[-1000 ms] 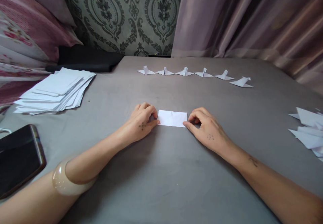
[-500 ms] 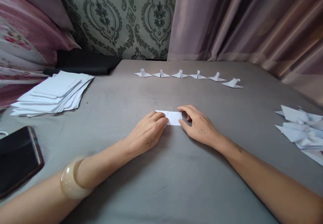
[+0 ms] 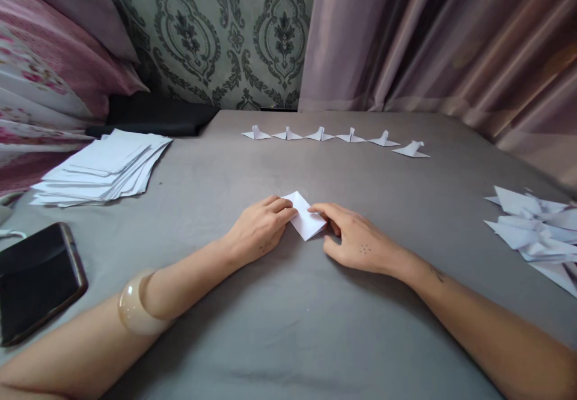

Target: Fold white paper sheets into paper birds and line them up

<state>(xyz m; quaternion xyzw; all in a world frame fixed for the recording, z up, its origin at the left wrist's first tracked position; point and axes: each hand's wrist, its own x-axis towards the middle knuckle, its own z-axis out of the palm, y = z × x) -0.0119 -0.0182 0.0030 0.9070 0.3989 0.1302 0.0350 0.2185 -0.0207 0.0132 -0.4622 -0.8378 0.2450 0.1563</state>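
A small folded sheet of white paper (image 3: 306, 224) lies on the grey cloth between my hands, turned so that one corner points toward me. My left hand (image 3: 260, 226) grips its left edge, fingertips pressed together on the paper. From the right, my right hand (image 3: 356, 238) touches the paper's upper right with the index fingertip. Its thumb stands apart from the index finger, and the other fingers curl beneath, partly hidden.
A stack of white paper sheets (image 3: 103, 166) lies at left, above a phone (image 3: 40, 280). Several folded paper birds (image 3: 320, 135) form a row at the back. More folded white pieces (image 3: 536, 220) are piled at right. Behind the stack is a black folded item (image 3: 157, 115).
The paper has turned from a flat rectangle to a diamond-like position. My right hand has come down slightly, its index finger now over the paper. My left hand still grips the left side.
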